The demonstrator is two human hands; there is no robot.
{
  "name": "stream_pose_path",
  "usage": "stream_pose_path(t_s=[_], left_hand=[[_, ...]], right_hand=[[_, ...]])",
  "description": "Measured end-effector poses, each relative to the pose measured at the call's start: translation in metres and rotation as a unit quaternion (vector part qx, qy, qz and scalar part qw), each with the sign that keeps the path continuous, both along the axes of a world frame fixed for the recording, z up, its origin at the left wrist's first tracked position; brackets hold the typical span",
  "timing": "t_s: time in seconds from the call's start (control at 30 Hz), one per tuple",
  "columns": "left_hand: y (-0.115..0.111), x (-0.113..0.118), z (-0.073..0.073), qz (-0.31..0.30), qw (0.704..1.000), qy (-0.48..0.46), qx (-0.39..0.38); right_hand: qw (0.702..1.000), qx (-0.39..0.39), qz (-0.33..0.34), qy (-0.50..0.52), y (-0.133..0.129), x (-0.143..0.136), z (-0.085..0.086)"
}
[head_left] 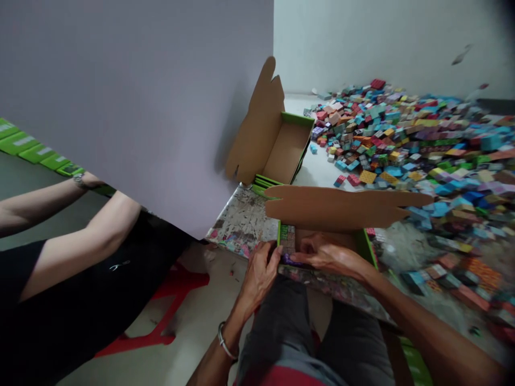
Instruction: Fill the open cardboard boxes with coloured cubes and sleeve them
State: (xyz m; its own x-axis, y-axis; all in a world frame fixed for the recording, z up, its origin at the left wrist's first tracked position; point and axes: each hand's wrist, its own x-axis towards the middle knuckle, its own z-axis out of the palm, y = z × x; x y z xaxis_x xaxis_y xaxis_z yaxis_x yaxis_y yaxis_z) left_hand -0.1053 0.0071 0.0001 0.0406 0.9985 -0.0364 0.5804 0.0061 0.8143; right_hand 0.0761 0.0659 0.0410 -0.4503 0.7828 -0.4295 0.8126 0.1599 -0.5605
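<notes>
An open cardboard box point(370, 249) with green edges sits in front of me, its brown lid point(341, 206) raised at the back. My left hand point(261, 271) is closed at the box's front left corner. Inside the box, at its left end, small patterned blocks point(287, 238) stand side by side. My right hand point(328, 254) reaches into the box with fingers curled, the fingertips at a shiny purple block point(292, 260) by the front wall. Part of the box's inside is hidden behind this hand.
A second open box point(287, 150) stands behind, to the left. Many colourful small blocks point(386, 139) lie heaped at right. A grey panel point(140, 96) rises at left; beside it are another person's arms point(88, 236) and a red stool point(177, 287). The worktop point(241, 220) is paint-stained.
</notes>
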Motion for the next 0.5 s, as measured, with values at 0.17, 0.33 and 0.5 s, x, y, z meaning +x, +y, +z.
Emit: stream_pose_path(t_s=[0.17, 0.33, 0.5], left_hand=[[0.003, 0.001, -0.001, -0.006, 1.0, 0.017, -0.013], [0.015, -0.002, 0.001, -0.001, 0.998, 0.029, -0.061], [0.014, 0.008, 0.013, 0.0, 0.998, 0.055, -0.035]], right_hand=[[0.994, 0.058, -0.073, -0.05, -0.019, -0.016, -0.015], [0.957, 0.22, -0.164, 0.096, -0.067, 0.006, -0.005], [0.902, 0.288, -0.318, 0.053, -0.19, 0.112, -0.045]])
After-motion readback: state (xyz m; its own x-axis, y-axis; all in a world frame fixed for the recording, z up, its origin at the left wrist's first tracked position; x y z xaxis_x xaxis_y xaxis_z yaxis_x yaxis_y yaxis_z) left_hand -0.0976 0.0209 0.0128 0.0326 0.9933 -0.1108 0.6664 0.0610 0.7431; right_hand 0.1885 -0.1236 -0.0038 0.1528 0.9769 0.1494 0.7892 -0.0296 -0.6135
